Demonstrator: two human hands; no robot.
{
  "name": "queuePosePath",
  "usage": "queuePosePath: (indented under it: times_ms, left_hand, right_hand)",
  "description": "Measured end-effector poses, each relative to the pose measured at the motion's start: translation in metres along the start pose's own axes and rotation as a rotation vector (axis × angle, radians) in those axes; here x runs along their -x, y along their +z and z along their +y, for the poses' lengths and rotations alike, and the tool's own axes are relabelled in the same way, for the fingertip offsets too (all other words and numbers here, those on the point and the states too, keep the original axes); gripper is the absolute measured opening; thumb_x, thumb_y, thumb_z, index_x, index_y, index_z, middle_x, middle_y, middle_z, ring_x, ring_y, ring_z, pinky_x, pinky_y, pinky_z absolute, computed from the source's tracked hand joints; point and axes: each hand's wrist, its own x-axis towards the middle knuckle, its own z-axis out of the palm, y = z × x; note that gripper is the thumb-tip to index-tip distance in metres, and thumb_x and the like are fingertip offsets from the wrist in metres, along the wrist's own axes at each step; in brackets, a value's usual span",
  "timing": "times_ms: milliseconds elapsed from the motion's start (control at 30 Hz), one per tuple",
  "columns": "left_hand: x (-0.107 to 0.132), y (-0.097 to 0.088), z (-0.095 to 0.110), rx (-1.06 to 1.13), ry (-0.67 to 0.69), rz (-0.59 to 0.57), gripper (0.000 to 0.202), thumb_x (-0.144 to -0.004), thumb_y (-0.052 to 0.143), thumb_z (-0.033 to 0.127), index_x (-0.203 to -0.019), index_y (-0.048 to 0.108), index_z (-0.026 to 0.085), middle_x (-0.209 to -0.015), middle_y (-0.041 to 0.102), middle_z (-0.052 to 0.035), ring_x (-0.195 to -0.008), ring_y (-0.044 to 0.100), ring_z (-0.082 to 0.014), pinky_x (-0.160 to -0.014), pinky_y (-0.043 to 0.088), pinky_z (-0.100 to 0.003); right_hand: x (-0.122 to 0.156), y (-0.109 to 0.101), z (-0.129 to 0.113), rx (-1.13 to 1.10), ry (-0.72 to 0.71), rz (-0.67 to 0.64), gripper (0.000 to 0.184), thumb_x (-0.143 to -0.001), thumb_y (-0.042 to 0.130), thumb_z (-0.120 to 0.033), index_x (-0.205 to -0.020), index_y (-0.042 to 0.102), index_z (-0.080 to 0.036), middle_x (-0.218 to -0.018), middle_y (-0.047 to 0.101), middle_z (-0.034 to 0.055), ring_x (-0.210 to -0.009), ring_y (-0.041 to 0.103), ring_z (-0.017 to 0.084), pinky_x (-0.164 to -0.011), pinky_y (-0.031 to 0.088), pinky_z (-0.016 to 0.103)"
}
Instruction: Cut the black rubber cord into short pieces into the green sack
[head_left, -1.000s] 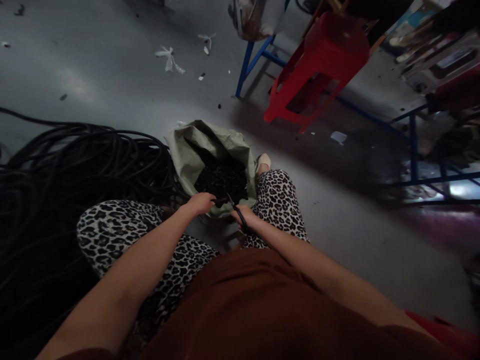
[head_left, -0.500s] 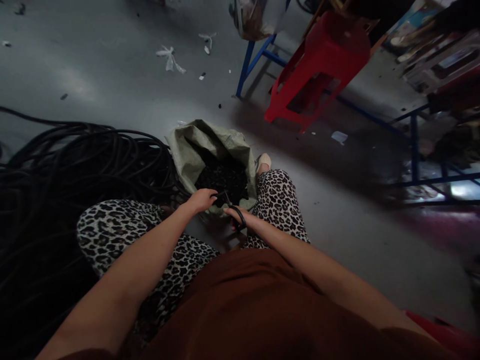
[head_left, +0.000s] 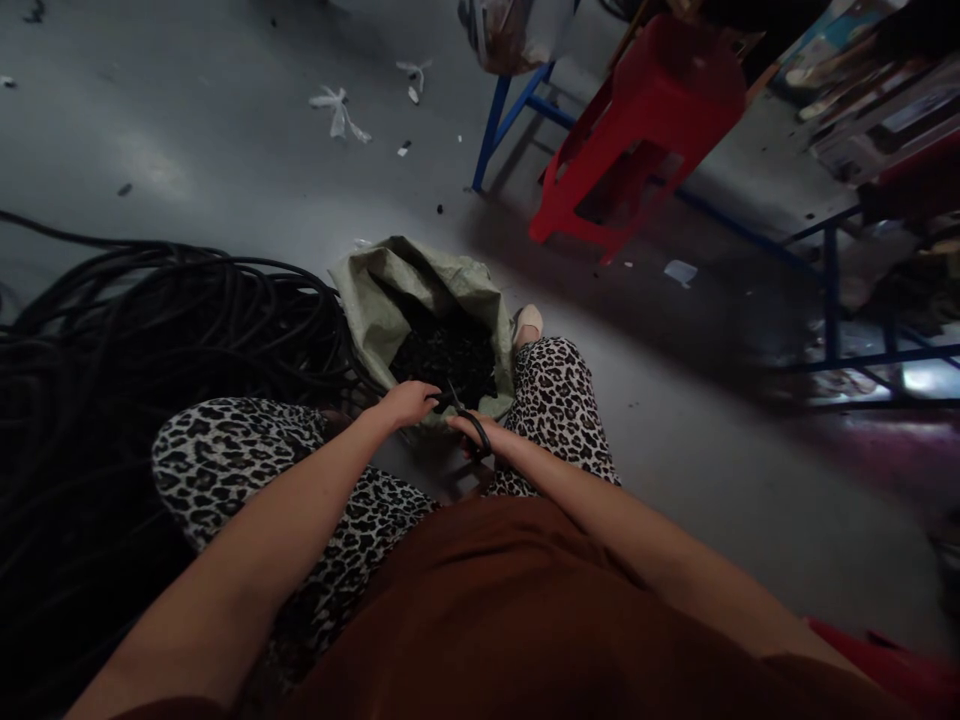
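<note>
My left hand (head_left: 409,403) is closed in a pinch on a black rubber tube (head_left: 445,398), whose short end points at the scissors. In my right hand (head_left: 500,440) are black-handled scissors (head_left: 481,432), their blades reaching up and left towards that end. Whether the blades touch the tube is too dark to tell. Both hands are over the near rim of a pale green woven sack (head_left: 366,310). Inside it lie many small black cut pieces (head_left: 450,350). A big heap of long black tubing (head_left: 225,300) lies left of the sack, running towards my left hand.
My knees in leopard-print trousers (head_left: 559,400) flank the sack. A red plastic stool (head_left: 675,110) stands beyond it to the right, beside a blue metal frame (head_left: 491,135). White plastic scraps (head_left: 337,110) litter the grey floor (head_left: 225,140). Boxes and clutter (head_left: 885,130) fill the upper right.
My left hand has shifted slightly right, closer to the scissors, and less of the black tube shows past its fingers. The right hand stays almost in place.
</note>
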Motion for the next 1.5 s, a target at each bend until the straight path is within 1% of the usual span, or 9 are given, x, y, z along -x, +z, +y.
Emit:
queuePosePath:
  times_ms: [133, 267, 367, 533, 700, 1000, 1167, 1367, 1500]
  left_hand:
    - [0.000, 0.002, 0.001, 0.005, -0.017, 0.006, 0.036, -0.087, 0.050, 0.027, -0.120, 0.064, 0.026, -0.122, 0.065, -0.0012, -0.114, 0.058, -0.0190, -0.096, 0.043, -0.024]
    - [-0.001, 0.004, 0.000, 0.009, -0.015, 0.005, 0.037, -0.088, 0.049, 0.028, -0.121, 0.063, 0.027, -0.123, 0.065, -0.0008, -0.115, 0.058, -0.0185, -0.097, 0.043, -0.024]
    - [-0.003, 0.006, -0.004, 0.003, 0.004, 0.006, 0.038, -0.088, 0.047, 0.030, -0.123, 0.062, 0.025, -0.122, 0.065, -0.0029, -0.114, 0.059, -0.0195, -0.095, 0.043, -0.025]
    - [-0.006, 0.005, -0.014, -0.021, -0.012, 0.032, 0.037, -0.089, 0.045, 0.032, -0.122, 0.061, 0.026, -0.120, 0.066, -0.0033, -0.110, 0.060, -0.0193, -0.093, 0.044, -0.025]
    - [-0.003, -0.001, -0.015, -0.053, 0.016, -0.024, 0.034, -0.087, 0.046, 0.028, -0.116, 0.065, 0.027, -0.111, 0.070, -0.0026, -0.103, 0.062, -0.0195, -0.088, 0.046, -0.025]
    - [-0.002, 0.002, -0.012, -0.172, -0.055, -0.078, 0.035, -0.086, 0.047, 0.028, -0.115, 0.066, 0.026, -0.109, 0.070, -0.0069, -0.102, 0.063, -0.0235, -0.085, 0.047, -0.029]
    - [-0.003, 0.001, -0.014, -0.120, -0.047, -0.034, 0.034, -0.086, 0.047, 0.028, -0.113, 0.067, 0.027, -0.108, 0.071, -0.0045, -0.101, 0.064, -0.0207, -0.084, 0.047, -0.026]
    - [-0.007, 0.001, -0.016, -0.026, -0.046, 0.047, 0.036, -0.087, 0.045, 0.026, -0.117, 0.065, 0.022, -0.114, 0.069, -0.0039, -0.103, 0.062, -0.0186, -0.086, 0.046, -0.023]
    - [-0.009, 0.002, -0.018, -0.003, -0.059, 0.060, 0.035, -0.087, 0.047, 0.027, -0.118, 0.065, 0.024, -0.114, 0.069, -0.0023, -0.104, 0.062, -0.0180, -0.087, 0.045, -0.022]
  right_hand:
    - [0.000, 0.000, 0.001, 0.004, -0.028, -0.006, 0.044, -0.086, 0.055, -0.055, -0.100, 0.059, -0.014, -0.054, 0.054, -0.0012, -0.039, 0.052, 0.013, -0.035, 0.038, 0.019]
    - [0.002, 0.000, 0.002, -0.045, -0.026, 0.009, 0.038, -0.091, 0.050, -0.052, -0.103, 0.056, -0.016, -0.048, 0.050, -0.0049, -0.035, 0.049, 0.010, -0.035, 0.039, 0.017]
    - [0.002, 0.000, 0.003, -0.055, -0.032, 0.028, 0.033, -0.094, 0.047, -0.048, -0.097, 0.056, -0.016, -0.045, 0.047, -0.0061, -0.031, 0.046, 0.008, -0.033, 0.037, 0.015]
    - [0.000, -0.001, 0.003, -0.085, -0.036, 0.116, 0.031, -0.092, 0.051, -0.046, -0.087, 0.055, -0.016, -0.041, 0.042, -0.0080, -0.029, 0.041, 0.007, -0.031, 0.036, 0.014]
    - [0.002, -0.001, 0.003, -0.110, -0.044, 0.152, 0.028, -0.090, 0.056, -0.041, -0.080, 0.054, -0.016, -0.040, 0.038, -0.0088, -0.029, 0.038, 0.007, -0.030, 0.034, 0.015]
    - [-0.006, 0.000, 0.012, -0.009, -0.028, 0.147, 0.029, -0.088, 0.059, -0.040, -0.073, 0.058, -0.015, -0.042, 0.040, -0.0064, -0.030, 0.039, 0.007, -0.031, 0.033, 0.016]
    - [-0.003, -0.002, 0.010, -0.071, -0.011, 0.131, 0.030, -0.090, 0.056, -0.042, -0.084, 0.060, -0.013, -0.041, 0.040, -0.0075, -0.030, 0.040, 0.006, -0.032, 0.035, 0.014]
    - [-0.002, -0.002, 0.007, -0.163, 0.029, 0.019, 0.047, -0.094, 0.043, -0.054, -0.113, 0.054, -0.013, -0.048, 0.052, -0.0037, -0.032, 0.051, 0.010, -0.034, 0.039, 0.016]
    - [-0.003, 0.000, 0.005, -0.159, 0.024, -0.004, 0.045, -0.094, 0.044, -0.054, -0.115, 0.053, -0.016, -0.051, 0.053, -0.0043, -0.035, 0.052, 0.009, -0.036, 0.043, 0.016]
